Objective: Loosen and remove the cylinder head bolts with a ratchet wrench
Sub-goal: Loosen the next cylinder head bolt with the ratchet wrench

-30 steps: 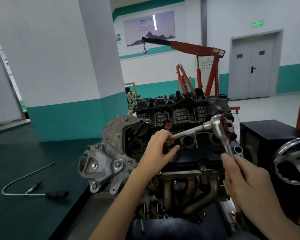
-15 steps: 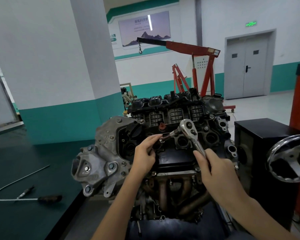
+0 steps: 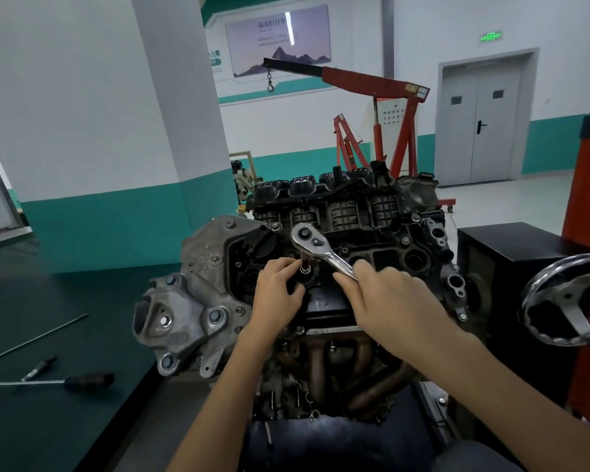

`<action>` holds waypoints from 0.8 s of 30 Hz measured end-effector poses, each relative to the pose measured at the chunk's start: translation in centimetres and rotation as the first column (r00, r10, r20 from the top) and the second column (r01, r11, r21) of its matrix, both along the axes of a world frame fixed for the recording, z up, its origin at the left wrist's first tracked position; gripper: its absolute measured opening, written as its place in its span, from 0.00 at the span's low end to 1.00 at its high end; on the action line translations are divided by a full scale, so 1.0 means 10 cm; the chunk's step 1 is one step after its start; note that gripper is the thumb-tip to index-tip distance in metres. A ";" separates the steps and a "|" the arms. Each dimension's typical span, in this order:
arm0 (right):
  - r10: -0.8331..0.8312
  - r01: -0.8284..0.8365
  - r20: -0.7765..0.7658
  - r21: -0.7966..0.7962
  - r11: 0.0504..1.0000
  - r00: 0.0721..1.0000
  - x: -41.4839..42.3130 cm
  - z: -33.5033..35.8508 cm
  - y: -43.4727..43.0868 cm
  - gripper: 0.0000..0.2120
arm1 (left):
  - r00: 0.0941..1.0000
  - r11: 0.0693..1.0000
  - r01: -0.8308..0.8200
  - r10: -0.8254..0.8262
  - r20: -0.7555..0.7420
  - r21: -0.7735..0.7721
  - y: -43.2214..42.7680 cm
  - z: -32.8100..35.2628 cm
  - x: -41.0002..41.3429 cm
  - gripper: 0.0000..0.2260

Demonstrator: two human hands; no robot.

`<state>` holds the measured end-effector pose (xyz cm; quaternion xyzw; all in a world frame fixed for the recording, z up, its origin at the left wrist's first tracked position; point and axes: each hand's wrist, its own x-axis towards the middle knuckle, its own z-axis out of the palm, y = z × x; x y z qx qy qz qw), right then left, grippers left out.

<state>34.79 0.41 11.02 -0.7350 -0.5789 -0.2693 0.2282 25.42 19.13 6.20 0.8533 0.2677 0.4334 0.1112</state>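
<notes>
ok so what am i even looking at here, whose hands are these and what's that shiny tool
This is one picture from a camera worn on a person's head, looking down at their own hands; there is no robot. In front sits a car engine. The right hand grips the handle of a ratchet wrench, whose socket extension points down into the engine. The left hand pinches that extension near its lower end. On the dark bench at left lie a black-handled tool and a bent metal rod. A red engine hoist stands behind.

Left hand (image 3: 279,296) and right hand (image 3: 390,303) bare, forearms (image 3: 234,390) bare too, dark blue-grey trousers (image 3: 476,459)
</notes>
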 end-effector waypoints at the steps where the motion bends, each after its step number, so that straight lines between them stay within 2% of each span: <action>1: -0.015 0.015 0.042 -0.011 1.000 0.999 -0.02 0.02 0.06 0.18 | 1.000 1.000 0.006 -0.006 0.009 0.000 -0.01 0.00 0.00 0.17; 2: -0.018 0.020 0.066 -0.027 0.999 0.998 -0.03 0.02 0.12 0.18 | 0.999 0.999 0.030 -0.030 0.045 -0.015 -0.03 0.01 -0.01 0.16; 4: -0.010 0.015 0.063 -0.076 0.997 0.998 -0.03 -0.01 0.25 0.18 | 0.971 0.982 0.149 -0.122 0.207 -0.119 -0.11 0.09 -0.03 0.12; 7: -0.009 0.008 -0.015 -0.074 0.997 1.000 -0.02 -0.09 0.34 0.17 | 0.867 0.873 0.400 -0.261 0.425 -0.280 -0.20 0.25 -0.04 0.05; 9: 0.049 -0.052 -0.119 -0.027 0.998 0.992 -0.03 -0.15 0.33 0.16 | 0.860 0.854 0.412 -0.248 0.446 -0.319 -0.23 0.31 0.00 0.04; 11: 0.123 -0.128 -0.280 0.001 0.992 0.952 -0.06 -0.22 0.28 0.16 | 0.865 0.848 0.390 -0.205 0.458 -0.358 -0.28 0.30 0.04 0.08; 13: 0.195 -0.229 -0.510 -0.003 0.973 0.838 -0.07 -0.27 0.23 0.15 | 0.855 0.840 0.398 -0.195 0.480 -0.368 -0.31 0.27 0.09 0.11; 15: 0.232 -0.373 -0.755 -0.017 0.928 0.614 -0.05 -0.29 0.17 0.15 | 0.848 0.838 0.406 -0.198 0.491 -0.364 -0.31 0.25 0.11 0.15; 16: 0.211 -0.424 -0.802 -0.058 0.904 0.559 -0.02 -0.27 0.14 0.14 | 0.850 0.841 0.404 -0.200 0.488 -0.359 -0.30 0.26 0.12 0.16; 17: 0.176 -0.443 -0.791 -0.131 0.887 0.586 0.04 -0.22 0.13 0.14 | 0.853 0.845 0.398 -0.199 0.482 -0.356 -0.29 0.27 0.12 0.17; 20: 0.084 -0.333 -0.587 -0.330 0.884 0.805 0.32 0.14 0.17 0.12 | 0.854 0.841 0.400 -0.198 0.482 -0.364 -0.25 0.31 0.10 0.18; 22: 0.074 -0.222 -0.374 -0.370 0.902 0.925 0.53 0.45 0.22 0.11 | 0.857 0.837 0.409 -0.216 0.468 -0.363 -0.25 0.33 0.09 0.17; 24: 0.085 -0.163 -0.212 -0.384 0.909 0.974 0.62 0.66 0.26 0.12 | 0.854 0.839 0.419 -0.234 0.465 -0.348 -0.28 0.35 0.10 0.14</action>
